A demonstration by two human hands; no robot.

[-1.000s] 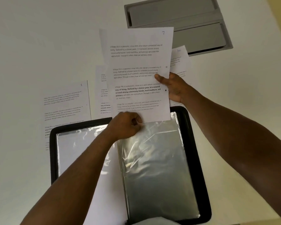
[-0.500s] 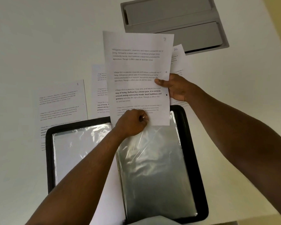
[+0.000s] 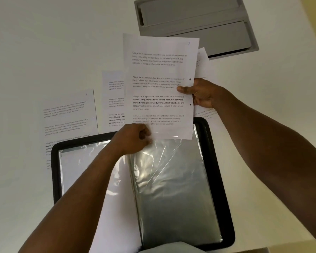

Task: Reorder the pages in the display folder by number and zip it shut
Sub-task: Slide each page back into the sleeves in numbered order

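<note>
The right hand (image 3: pixel 202 93) pinched the right edge of the page marked 7 (image 3: pixel 161 84), thumb on its face between two punched holes. The left hand (image 3: pixel 133 141) curled its fingers at the page's lower left corner, where the clear sleeve (image 3: pixel 173 189) opened; which of the two it gripped could not be told. The page's bottom edge sat in the sleeve mouth. The black display folder (image 3: pixel 221 189) lay open beneath. Loose pages (image 3: pixel 69 117) lay on the white table (image 3: pixel 44 42) behind; a grey tray (image 3: pixel 195 22) stood farther back.

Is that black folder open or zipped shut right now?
Open. The display folder lies spread flat on the table, both clear sleeves exposed, while both hands hold a page above it.
</note>
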